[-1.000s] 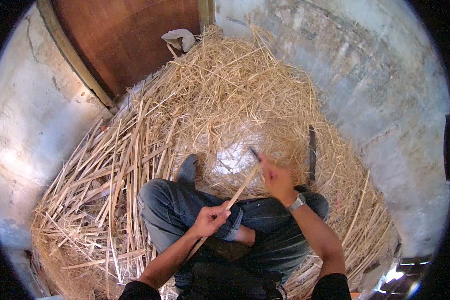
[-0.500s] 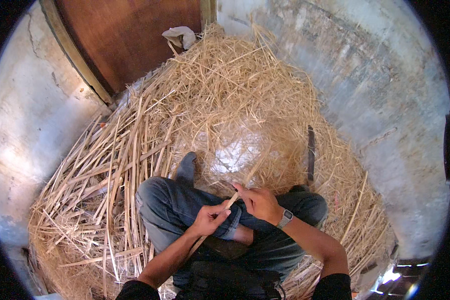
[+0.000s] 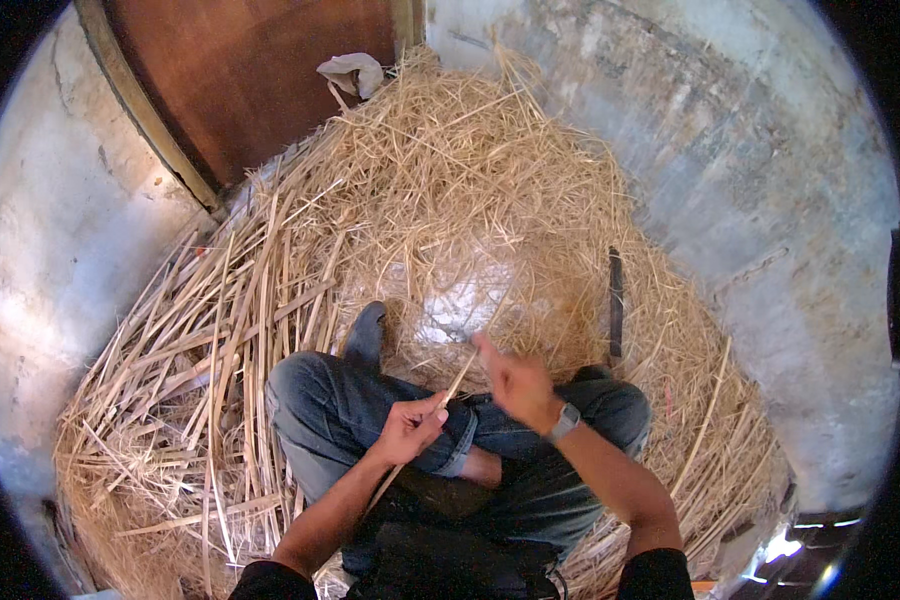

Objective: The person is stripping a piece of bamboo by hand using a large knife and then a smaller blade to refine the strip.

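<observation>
My left hand (image 3: pixel 410 430) is closed on a thin, pale bamboo-like strip (image 3: pixel 459 381), pinched between thumb and fingers. The strip slants up and to the right above my crossed legs, and its lower end runs back under my left forearm. My right hand (image 3: pixel 522 388), with a watch (image 3: pixel 566 421) on its wrist, is just right of the strip's far part. Its fingers are curled and slightly blurred, with one digit pointing forward. Whatever it grips is too small or blurred to make out.
Fine shavings (image 3: pixel 470 170) are heaped in front of me around a whitish patch (image 3: pixel 460 310). Long split strips (image 3: pixel 240 330) lie at my left. A dark flat bar (image 3: pixel 615 300) rests at the right. Walls (image 3: pixel 730 150) and a brown door (image 3: pixel 260 80) enclose the corner.
My right hand has moved forward and slightly right along the strip, away from my left hand. The left hand has shifted slightly left and keeps its hold.
</observation>
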